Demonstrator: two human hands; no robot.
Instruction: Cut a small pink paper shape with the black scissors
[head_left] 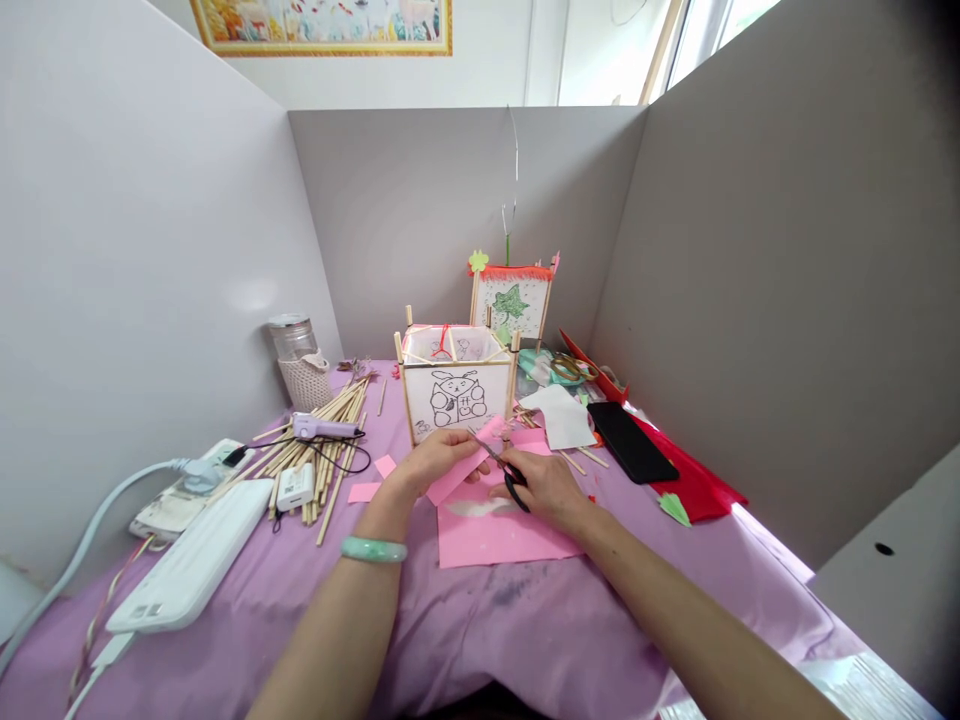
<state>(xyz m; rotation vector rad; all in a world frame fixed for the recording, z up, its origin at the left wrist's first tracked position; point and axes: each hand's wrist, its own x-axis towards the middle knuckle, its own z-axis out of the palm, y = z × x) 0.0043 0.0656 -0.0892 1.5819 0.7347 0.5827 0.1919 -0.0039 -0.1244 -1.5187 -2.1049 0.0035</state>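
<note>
Left hand [435,462] pinches a pink paper strip [466,462] between thumb and fingers, holding it just above the surface [525,640]. Right hand [544,487] grips black-handled scissors [504,468], fingers curled through the loops; blades point up-left and meet the strip's edge. Can't tell how far the blades are apart.

Directly below both hands: a larger pink sheet [495,535] lying flat on the purple cloth. Two small pink scraps [371,482] lie left of the left hand.

Just behind the hands: box lantern frame [457,385] with a drawn panel facing the camera. Bundle of wooden sticks [322,450] to the left, glue gun [322,428] lying on it. Black phone [631,442] to the right, beside red paper [694,485].
</note>
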